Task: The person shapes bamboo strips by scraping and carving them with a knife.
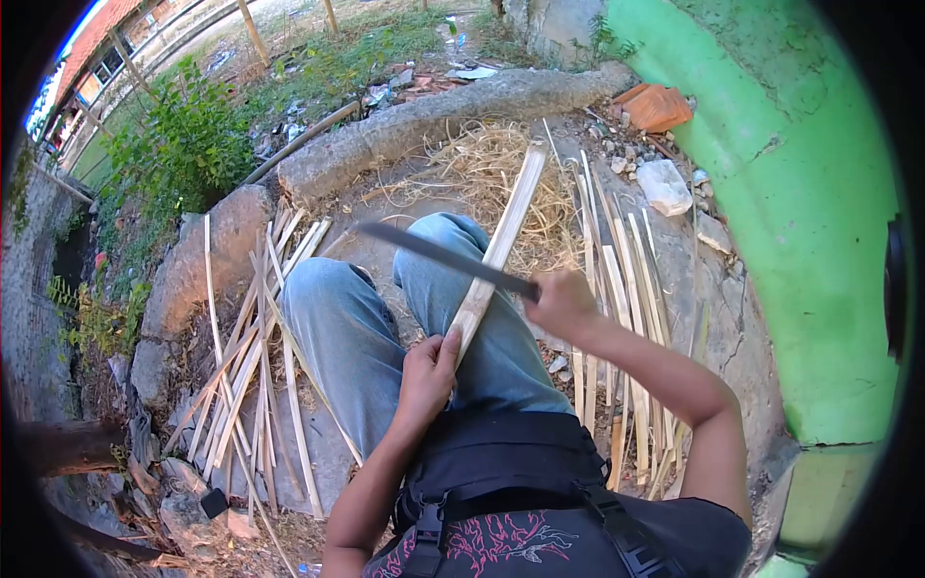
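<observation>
While the left hand [431,376] grasps the slat [503,231] above the right thigh [503,364] and the right hand [561,306] clenches the knife [434,254], a slipping blade could cut that thigh. A weak left grip might let the slat twist.

Slat [511,222] over right thigh [511,361]; left strips [247,371], right strips [618,279] flanking legs [342,356]; shavings [482,169] beyond knees [323,279].

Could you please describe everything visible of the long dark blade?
The long, narrow, dark grey, metal-looking blade is clasped in the right hand, which covers its grip end. Slightly blurred, it slants above the blue denim jeans, tip toward the person's left, crossing over the flat, pale, wood-like strip; whether they touch is unclear.
</observation>
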Demonstrator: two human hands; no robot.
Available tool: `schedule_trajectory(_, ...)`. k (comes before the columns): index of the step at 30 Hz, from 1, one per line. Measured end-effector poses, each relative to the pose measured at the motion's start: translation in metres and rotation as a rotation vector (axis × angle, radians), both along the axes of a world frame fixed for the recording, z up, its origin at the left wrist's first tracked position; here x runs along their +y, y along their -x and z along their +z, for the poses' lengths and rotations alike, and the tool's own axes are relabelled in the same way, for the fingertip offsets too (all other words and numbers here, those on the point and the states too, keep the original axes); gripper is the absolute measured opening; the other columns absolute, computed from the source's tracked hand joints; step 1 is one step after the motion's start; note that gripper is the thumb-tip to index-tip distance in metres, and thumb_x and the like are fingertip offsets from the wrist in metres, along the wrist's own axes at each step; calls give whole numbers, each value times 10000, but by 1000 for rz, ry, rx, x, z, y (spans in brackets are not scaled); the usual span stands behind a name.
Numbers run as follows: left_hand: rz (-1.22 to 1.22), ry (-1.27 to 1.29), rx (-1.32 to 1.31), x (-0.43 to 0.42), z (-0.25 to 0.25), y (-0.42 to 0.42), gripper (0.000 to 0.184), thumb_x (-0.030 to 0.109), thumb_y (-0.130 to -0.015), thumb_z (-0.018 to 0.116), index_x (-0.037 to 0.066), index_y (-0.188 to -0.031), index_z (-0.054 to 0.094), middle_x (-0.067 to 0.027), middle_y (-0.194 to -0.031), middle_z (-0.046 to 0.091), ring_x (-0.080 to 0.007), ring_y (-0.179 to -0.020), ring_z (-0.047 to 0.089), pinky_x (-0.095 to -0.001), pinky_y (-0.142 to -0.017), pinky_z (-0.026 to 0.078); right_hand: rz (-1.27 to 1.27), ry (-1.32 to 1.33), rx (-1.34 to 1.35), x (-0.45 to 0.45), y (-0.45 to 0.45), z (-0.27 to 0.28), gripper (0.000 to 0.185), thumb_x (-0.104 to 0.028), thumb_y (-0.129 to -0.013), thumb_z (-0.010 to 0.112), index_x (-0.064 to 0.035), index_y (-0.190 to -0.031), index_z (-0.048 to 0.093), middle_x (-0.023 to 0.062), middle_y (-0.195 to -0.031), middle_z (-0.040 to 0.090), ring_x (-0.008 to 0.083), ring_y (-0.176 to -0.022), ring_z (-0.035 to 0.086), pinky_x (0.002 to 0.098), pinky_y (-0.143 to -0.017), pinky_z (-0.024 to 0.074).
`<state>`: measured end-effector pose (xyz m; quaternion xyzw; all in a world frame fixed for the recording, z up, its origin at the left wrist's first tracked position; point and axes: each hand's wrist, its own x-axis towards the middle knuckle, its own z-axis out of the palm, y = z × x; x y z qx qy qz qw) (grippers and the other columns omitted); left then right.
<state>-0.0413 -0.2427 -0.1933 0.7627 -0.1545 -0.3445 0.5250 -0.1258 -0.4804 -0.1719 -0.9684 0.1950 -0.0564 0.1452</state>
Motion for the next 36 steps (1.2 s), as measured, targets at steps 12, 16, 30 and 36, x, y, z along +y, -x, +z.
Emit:
schedule_trajectory(12, -5, 36, 29, -1, -4, -3, 541, 430, -1007, 513, -16, -709, 590, -39, -525, 500, -121, -465, 500, -312, -459, 387, -147, -139, 54, -29, -12, 19, 254, -217, -849, 627, 22, -857, 714, 166, -653, 668, 308, -595, 674, 417, -629, 561)
schedule_trajectory(16, 0, 51, 80, -3, 4, -1, 527, 430, -1009, 510, 2, -713, 594, -27, -512, 491, -100, -430, 486, -293, -435, 377, -276, -139, -40, -45, -21, 3, 229, -203, -838, 636, 10, -819, 716, 166, -652, 662, 312, -600, 668, 425, -627, 553)
schedule_trajectory(30, -74, 65, 292, -1, 7, -13, 529, 521, -993, 497, 69, -729, 572, 11, -483, 437, -82, -363, 385, -255, -355, 285, -685, -202, -159, -164, -65, -39, 341, -252, -750, 636, 76, -822, 690, 286, -786, 676, 398, -786, 697, 448, -716, 554)
schedule_trajectory(36, -89, 72, 350, 3, 10, -19, 533, 526, -989, 502, 100, -671, 541, 29, -471, 417, -69, -359, 359, -231, -350, 264, -787, -495, -465, -128, -21, -92, 350, -271, -760, 663, 60, -655, 628, 187, -566, 608, 288, -532, 597, 445, -552, 436)
